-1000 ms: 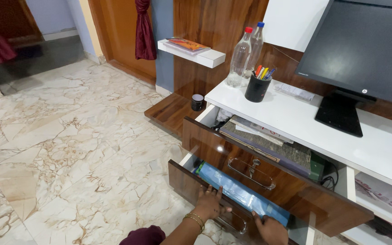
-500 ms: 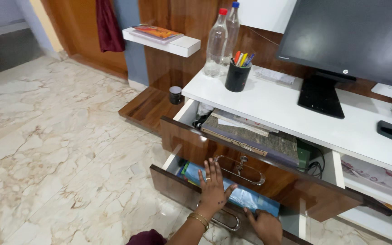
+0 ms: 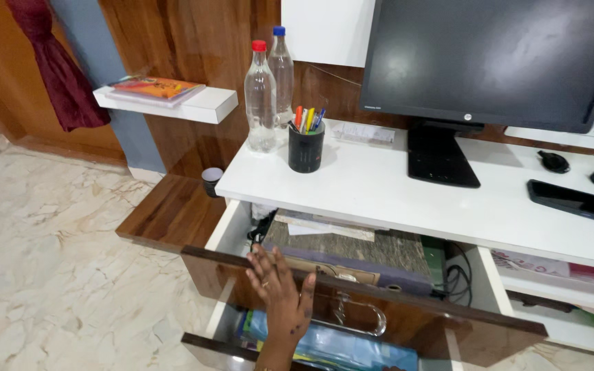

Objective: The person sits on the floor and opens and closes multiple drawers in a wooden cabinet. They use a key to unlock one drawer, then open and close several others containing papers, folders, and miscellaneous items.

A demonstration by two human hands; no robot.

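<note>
On the far left we see a dark red curtain [image 3: 56, 75] hanging beside a wooden wall, and next to it a white wall shelf [image 3: 194, 106] carrying an orange book [image 3: 154, 86]. Below the shelf a low wooden ledge [image 3: 170, 213] holds a small dark jar [image 3: 211, 181]. Moving right, our left hand [image 3: 282, 292] lies flat against the glossy brown front of the upper drawer [image 3: 352, 302], the fingers [image 3: 264, 264] spread wide and reaching up to its top edge, gripping nothing. That drawer stands pulled out under the white desk [image 3: 379, 196], with a stack of papers and a grey-topped book [image 3: 352, 247] inside; its metal handle [image 3: 362, 312] sits just right of the hand. Beneath it the lower drawer [image 3: 214, 347] is also open, showing a blue plastic-wrapped packet [image 3: 352, 347]. Our right hand is out of the picture, so we cannot tell how its fingers stand. On the desk, two clear bottles [image 3: 262, 96] stand beside a black pen cup [image 3: 306, 146]; further right come a dark monitor [image 3: 489, 62], a black mouse [image 3: 553, 161] and a black phone [image 3: 575, 201].
</note>
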